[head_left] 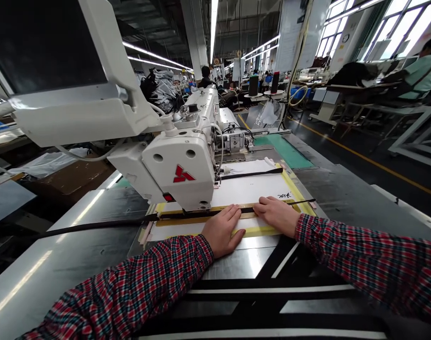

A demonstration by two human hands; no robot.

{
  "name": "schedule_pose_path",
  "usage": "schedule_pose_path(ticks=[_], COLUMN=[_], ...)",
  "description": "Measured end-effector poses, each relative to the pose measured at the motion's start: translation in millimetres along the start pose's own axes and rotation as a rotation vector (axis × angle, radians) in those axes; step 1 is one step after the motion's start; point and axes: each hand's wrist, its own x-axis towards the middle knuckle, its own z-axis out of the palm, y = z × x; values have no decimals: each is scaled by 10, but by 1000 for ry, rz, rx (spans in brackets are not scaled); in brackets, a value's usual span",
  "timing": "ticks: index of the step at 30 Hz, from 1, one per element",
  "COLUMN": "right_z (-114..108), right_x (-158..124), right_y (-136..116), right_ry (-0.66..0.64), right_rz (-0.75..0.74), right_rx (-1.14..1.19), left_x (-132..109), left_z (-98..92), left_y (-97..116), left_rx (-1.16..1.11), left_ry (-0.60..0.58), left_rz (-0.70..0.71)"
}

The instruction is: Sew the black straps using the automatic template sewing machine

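Observation:
A long black fabric strip (187,215) lies across a white template (250,189) edged in yellow tape, inside a narrow tan slot. Over the strip, my left hand (224,231) lies flat with fingers stretched out and thumb apart. Close to its right, my right hand (277,215) has bent fingers drawn together on the same strip; its fingertips are partly hidden. The strip trails off the template to the left, and a thin dark end shows past my right hand. Just behind my left hand stands the white sewing machine head (180,165).
A screen (48,47) juts out at upper left. Black straps with white stripes (272,288) lie along the front table edge. A second black strip (252,174) rests farther back on the template. Thread cones (253,85) stand behind; a seated person (420,71) is at right.

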Motion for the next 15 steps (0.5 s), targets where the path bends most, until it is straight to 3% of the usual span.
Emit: schedule_pose_path(ticks=[4,7,11,15], right_z=[-34,7,92,126], right_x=[13,-2,-18,-21], right_y=[7,14,30,39], right_ry=[-18,14,60,91], right_rz=[-1,2,2,-12], right_rx=[24,39,49,60], left_x=[-80,-344,-746,-843], left_z=[-121,-273,-383,-317], left_y=[20,-54,-324,-542], left_rx=[-13,-1,83,140], left_ry=[-24,-48,-32,-55], left_rz=[38,42,-129,-221])
